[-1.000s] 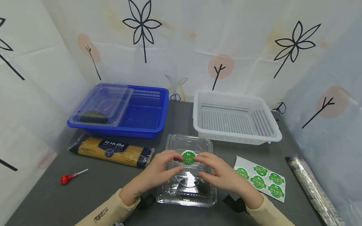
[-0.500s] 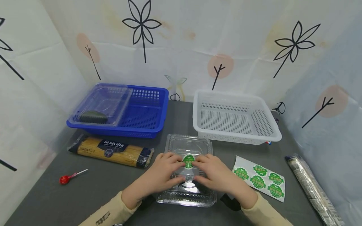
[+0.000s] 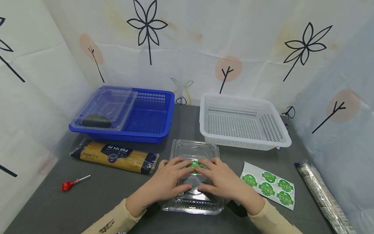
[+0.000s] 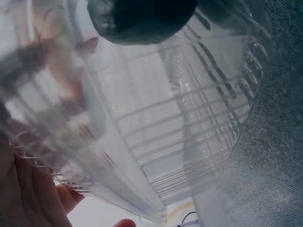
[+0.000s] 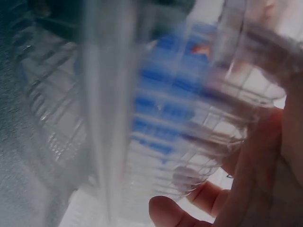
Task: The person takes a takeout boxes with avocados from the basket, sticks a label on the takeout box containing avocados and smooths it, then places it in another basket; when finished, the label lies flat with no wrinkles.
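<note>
A clear plastic clamshell container (image 3: 195,149) lies on the dark table in front of me. On its lid sits a round green-and-white sticker (image 3: 194,165), partly covered by fingers. My left hand (image 3: 167,179) rests on the lid's left side, fingertips on the sticker, fingers extended. From the right, my right hand (image 3: 224,178) lies on the lid the same way, its fingertips also at the sticker. Through the container wall, the left wrist view shows a dark, rounded object (image 4: 142,21) inside; its kind cannot be told. Both thumbs are over the lid.
A blue basket (image 3: 149,138) holds another clear container (image 3: 112,97) with a dark green item. Also here are a white basket (image 3: 248,143), a spaghetti pack (image 3: 115,156), a red lollipop (image 3: 67,186), a sticker sheet (image 3: 268,186) and a long wrapped pack (image 3: 324,196).
Both hands have come down from just above the lid onto it. Their fingers have spread flatter and now cover more of the sticker. The container has stayed in place.
</note>
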The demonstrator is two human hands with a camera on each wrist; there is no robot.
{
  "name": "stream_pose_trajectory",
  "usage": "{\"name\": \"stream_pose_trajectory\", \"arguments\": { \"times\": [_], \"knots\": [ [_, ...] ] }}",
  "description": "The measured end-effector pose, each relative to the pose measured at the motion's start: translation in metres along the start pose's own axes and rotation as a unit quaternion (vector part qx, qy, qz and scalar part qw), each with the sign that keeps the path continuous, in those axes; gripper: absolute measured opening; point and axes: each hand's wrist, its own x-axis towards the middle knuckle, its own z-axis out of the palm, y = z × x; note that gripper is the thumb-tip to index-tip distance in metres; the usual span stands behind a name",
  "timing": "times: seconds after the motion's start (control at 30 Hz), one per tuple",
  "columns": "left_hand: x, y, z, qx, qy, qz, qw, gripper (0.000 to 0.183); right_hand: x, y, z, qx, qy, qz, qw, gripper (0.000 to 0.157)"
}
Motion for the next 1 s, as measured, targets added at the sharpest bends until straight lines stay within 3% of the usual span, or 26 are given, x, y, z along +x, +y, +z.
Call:
{"name": "stream_pose_trajectory", "arguments": {
  "times": [0.2, 0.47, 0.6, 0.67, 0.7, 0.77, 0.9, 1.0],
  "knots": [
    [0.0, 0.0, 0.0, 0.011, 0.024, 0.003, 0.9996, 0.038, -0.004, 0.004, 0.002, -0.003, 0.017, -0.011, 1.0, 0.051],
    [-0.002, -0.004, 0.007, 0.009, 0.118, 0.028, 0.9926, 0.022, -0.013, 0.011, -0.001, 0.009, 0.049, -0.03, 0.998, 0.045],
    [-0.003, -0.008, 0.01, -0.013, 0.183, 0.056, 0.9815, 0.018, -0.02, 0.024, -0.005, 0.062, 0.135, -0.021, 0.989, 0.028],
    [-0.004, -0.01, 0.009, -0.047, 0.213, 0.06, 0.9742, 0.014, -0.026, 0.036, -0.009, 0.105, 0.214, 0.024, 0.971, 0.021],
    [-0.006, -0.011, 0.009, -0.068, 0.223, 0.054, 0.9708, 0.013, -0.03, 0.044, -0.011, 0.133, 0.256, 0.064, 0.955, 0.02],
    [-0.01, -0.011, 0.007, -0.119, 0.237, 0.026, 0.9638, 0.013, -0.038, 0.065, -0.014, 0.2, 0.346, 0.152, 0.904, 0.024],
    [-0.019, -0.007, 0.0, -0.216, 0.228, -0.068, 0.9469, 0.025, -0.067, 0.142, 0.004, 0.298, 0.506, 0.287, 0.757, 0.03],
    [-0.023, 0.001, -0.011, -0.272, 0.2, -0.123, 0.9333, 0.031, -0.092, 0.206, 0.026, 0.322, 0.586, 0.343, 0.659, 0.039]
  ]
}}
